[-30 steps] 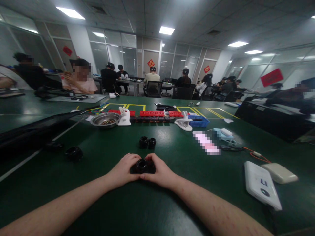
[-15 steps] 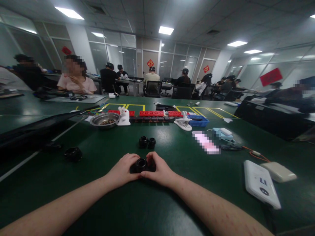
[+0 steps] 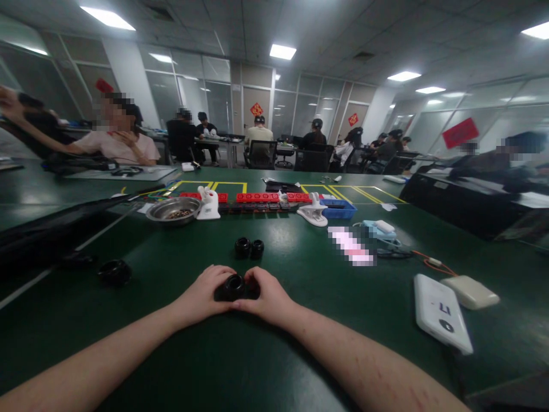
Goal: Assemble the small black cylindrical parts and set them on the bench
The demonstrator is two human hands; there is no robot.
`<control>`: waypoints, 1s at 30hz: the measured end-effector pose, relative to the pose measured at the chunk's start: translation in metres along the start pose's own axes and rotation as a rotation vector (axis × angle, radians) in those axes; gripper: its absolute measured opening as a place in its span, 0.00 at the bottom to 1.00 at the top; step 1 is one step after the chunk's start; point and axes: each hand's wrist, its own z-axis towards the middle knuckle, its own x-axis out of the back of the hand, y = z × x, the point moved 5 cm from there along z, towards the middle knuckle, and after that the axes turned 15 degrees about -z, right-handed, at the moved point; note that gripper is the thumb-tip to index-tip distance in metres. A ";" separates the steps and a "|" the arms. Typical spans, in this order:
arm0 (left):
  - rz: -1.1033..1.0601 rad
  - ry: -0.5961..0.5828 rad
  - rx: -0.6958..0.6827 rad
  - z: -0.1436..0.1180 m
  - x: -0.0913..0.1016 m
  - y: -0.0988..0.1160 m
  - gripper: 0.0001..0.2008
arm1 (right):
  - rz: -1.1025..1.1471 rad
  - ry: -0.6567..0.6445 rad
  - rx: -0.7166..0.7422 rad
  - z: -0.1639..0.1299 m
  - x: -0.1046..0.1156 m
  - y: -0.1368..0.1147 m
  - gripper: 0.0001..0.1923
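Observation:
Between my hands a glossy black ring-shaped part (image 3: 234, 285) sits at the near middle of the green table, its round opening facing up. My left hand (image 3: 206, 292) curves around its left side, fingers behind and thumb in front. From the right, my right hand (image 3: 266, 294) grips the same part, with the thumb along its front edge. The fingers hide much of its sides. Just beyond stand two similar black parts, a larger one (image 3: 242, 247) and a smaller one (image 3: 257, 248), side by side. Another black rounded part (image 3: 114, 272) lies apart to the left.
A metal bowl (image 3: 175, 210) of small pieces, white clip stands (image 3: 209, 204), a red strip (image 3: 257, 197) and a blue tray (image 3: 338, 209) line the back. White device (image 3: 442, 313) and cables lie right; a long black object (image 3: 51, 229) lies left. Several people sit beyond.
The camera view has shifted slightly, so everything sits a little farther left. My hands keep their hold on the black part. A person across the table has stretched out an arm.

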 end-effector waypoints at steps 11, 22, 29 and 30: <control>0.007 0.010 0.037 0.002 -0.003 -0.006 0.21 | -0.042 -0.008 0.063 0.001 0.001 -0.010 0.27; -0.003 -0.031 0.024 0.003 -0.002 -0.001 0.20 | -0.098 -0.011 0.130 -0.001 0.002 -0.012 0.30; 0.036 -0.003 -0.002 0.003 -0.004 -0.001 0.17 | -0.118 -0.001 0.069 0.002 -0.001 -0.006 0.22; 0.034 0.000 -0.004 0.003 -0.005 -0.001 0.17 | -0.105 -0.010 0.109 0.002 0.000 -0.007 0.22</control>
